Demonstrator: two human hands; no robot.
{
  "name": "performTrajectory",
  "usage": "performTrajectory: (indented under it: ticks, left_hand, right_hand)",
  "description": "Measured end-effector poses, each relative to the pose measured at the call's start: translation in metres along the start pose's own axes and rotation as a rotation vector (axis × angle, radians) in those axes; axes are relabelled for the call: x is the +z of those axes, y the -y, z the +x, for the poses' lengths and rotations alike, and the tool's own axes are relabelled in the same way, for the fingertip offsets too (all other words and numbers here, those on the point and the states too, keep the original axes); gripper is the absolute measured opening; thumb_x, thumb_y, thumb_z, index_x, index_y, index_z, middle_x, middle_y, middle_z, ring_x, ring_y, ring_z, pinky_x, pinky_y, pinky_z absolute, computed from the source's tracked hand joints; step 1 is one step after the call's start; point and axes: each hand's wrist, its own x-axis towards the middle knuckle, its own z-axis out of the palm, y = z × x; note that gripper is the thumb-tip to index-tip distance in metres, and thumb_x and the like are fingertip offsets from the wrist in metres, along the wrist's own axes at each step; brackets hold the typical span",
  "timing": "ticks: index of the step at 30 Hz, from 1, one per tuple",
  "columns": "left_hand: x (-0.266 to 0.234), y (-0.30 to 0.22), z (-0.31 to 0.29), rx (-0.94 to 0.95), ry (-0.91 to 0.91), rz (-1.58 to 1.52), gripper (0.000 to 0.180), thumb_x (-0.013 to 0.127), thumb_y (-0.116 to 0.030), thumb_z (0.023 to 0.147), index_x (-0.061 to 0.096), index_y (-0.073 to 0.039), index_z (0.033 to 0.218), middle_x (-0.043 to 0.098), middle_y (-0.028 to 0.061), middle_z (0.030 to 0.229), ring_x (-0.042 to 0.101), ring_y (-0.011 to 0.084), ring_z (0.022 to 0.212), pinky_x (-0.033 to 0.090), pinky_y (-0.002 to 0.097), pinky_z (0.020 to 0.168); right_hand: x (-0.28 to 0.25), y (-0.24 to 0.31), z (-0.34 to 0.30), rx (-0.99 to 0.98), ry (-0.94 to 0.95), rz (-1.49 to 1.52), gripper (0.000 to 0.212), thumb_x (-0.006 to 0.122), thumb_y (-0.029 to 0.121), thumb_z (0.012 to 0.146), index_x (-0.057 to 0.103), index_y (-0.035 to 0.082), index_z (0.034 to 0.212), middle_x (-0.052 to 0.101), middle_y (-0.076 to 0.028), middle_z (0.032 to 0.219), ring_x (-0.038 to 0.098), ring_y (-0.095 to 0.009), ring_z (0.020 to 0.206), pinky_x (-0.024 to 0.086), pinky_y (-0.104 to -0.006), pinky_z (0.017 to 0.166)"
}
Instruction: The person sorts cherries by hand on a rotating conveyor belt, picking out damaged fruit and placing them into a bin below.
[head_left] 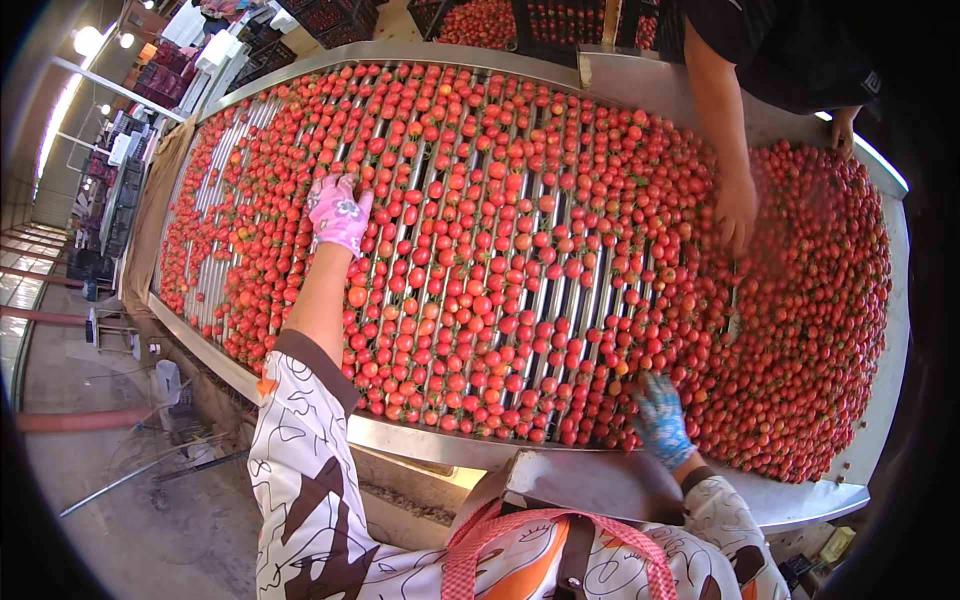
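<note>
Small red tomatoes [470, 290] cover a metal roller conveyor [545, 300], with a few orange ones among them. My left hand [340, 212], in a pink flowered glove, reaches far across to the left half and rests on the tomatoes. Its thumb stands apart from bent fingers, and I see nothing held; the fingertips are partly hidden. At the near edge, my right hand [662, 420] wears a blue patterned glove. Its fingers lie stretched out over tomatoes beside the dense heap [800, 330] on the right, with no clear grip on any.
Across the heap, a co-worker's bare hand [736, 212] reaches into the tomatoes; their other hand [843, 132] is by the far rim. A metal side rail [430, 438] runs along my side. Tomato-filled black crates [555, 25] stand behind the conveyor.
</note>
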Motion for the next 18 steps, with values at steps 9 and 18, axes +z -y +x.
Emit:
performTrajectory:
  ticks: [9,18]
  left_hand:
    - [-0.013,-0.015,0.030,0.017,0.217,0.172,0.028,0.070,-0.032,0.071,0.070,-0.007,0.086,0.068,0.0174,0.091,0.065,0.0360,0.088,0.052,0.0449,0.082]
    - [-0.002,0.017,0.031,-0.463,0.138,-0.764,0.056,0.064,-0.038,0.087,0.059,0.002,0.126,0.063,0.0162,0.122,0.059,0.0251,0.110,0.043,0.0363,0.097]
  right_hand:
    - [0.011,0.005,0.024,-0.120,0.080,0.159,0.063,0.068,0.028,0.081,0.047,0.010,0.138,0.046,-0.016,0.142,0.042,-0.033,0.133,0.031,-0.0488,0.111]
    - [-0.041,-0.087,-0.073,0.194,0.045,-0.242,0.053,0.071,0.026,0.077,0.058,0.011,0.126,0.049,-0.014,0.135,0.043,-0.035,0.129,0.033,-0.0521,0.108]
